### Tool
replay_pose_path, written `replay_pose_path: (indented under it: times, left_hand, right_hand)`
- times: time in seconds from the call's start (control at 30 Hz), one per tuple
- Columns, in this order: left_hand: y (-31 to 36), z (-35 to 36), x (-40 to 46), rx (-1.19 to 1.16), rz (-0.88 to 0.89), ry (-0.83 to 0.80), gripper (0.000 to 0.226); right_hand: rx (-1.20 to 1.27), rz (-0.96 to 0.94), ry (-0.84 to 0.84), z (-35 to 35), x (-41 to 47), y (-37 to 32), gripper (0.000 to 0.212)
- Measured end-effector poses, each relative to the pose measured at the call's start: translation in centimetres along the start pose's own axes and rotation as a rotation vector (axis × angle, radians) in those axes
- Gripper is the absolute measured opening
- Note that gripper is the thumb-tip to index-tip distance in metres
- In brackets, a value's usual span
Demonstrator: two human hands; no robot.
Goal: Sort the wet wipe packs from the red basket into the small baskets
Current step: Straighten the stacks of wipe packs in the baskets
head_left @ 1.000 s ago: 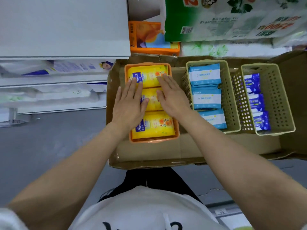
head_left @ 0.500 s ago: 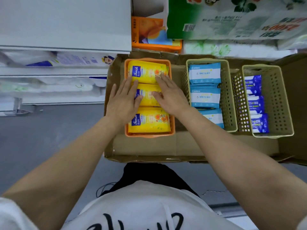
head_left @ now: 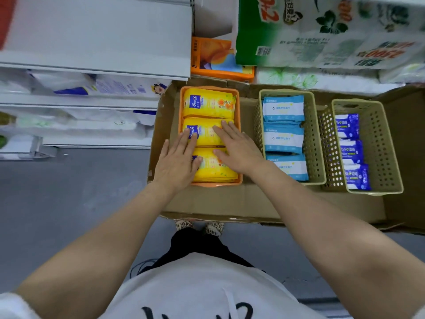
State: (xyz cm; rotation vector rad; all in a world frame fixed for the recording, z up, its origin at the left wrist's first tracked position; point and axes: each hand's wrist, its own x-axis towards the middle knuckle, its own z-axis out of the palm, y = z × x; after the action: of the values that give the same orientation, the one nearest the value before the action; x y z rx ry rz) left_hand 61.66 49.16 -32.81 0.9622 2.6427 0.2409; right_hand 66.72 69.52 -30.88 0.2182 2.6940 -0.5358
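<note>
An orange basket (head_left: pixel 238 104) holds three yellow wet wipe packs (head_left: pixel 208 103) in a row. My left hand (head_left: pixel 177 163) lies flat on the near left of the packs, fingers spread. My right hand (head_left: pixel 239 148) lies flat on the near and middle packs, also holding nothing. To the right, a beige basket (head_left: pixel 316 134) holds three light blue packs (head_left: pixel 283 108). A second beige basket (head_left: pixel 381 148) at the far right holds three dark blue packs (head_left: pixel 347 126). No red basket is in view.
All three baskets sit on a flattened cardboard tray (head_left: pixel 218 203) on the floor. White shelves (head_left: pixel 92 42) with tissue goods stand at the left. Green tissue bundles (head_left: pixel 322 31) and an orange box (head_left: pixel 218 58) stand behind. Grey floor (head_left: pixel 69 192) lies at the near left.
Both hands have slid back toward me along the yellow packs, from the far and middle packs to the middle and near ones. The baskets have not moved.
</note>
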Motion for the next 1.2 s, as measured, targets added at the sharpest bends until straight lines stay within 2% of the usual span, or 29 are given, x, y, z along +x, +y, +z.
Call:
replay_pose_path:
  times: [0.2,0.3,0.4,0.47,0.6,1.2]
  left_hand:
    - [0.0,-0.2,0.2,-0.008,0.002,0.021,0.064]
    - [-0.3,-0.2,-0.2,-0.083,-0.055,0.062,0.064]
    - [-0.3,-0.2,-0.5,-0.186,-0.134,0.073,0.065]
    - [-0.2,-0.1,-0.5,-0.22,-0.161,0.047,0.067]
    - [0.5,0.1,-0.1,-0.231,-0.167,0.002,0.074]
    - [1.4,-0.4,0.1,-0.168,-0.21,0.0,0.076]
  right_hand:
    - [0.046,0.004,0.02,-0.3,0.1,0.3,0.068]
    - [0.259,0.104,0.198,0.2,-0.5,0.2,0.062]
    - [0.359,0.265,0.377,0.6,-1.3,0.7,0.043]
    - [0.437,0.339,0.378,0.7,-1.5,1.1,0.038]
    - [0.557,0.377,0.359,0.7,-1.7,1.5,0.042]
    - [0.53,0.395,0.34,0.7,-1.4,1.5,0.045]
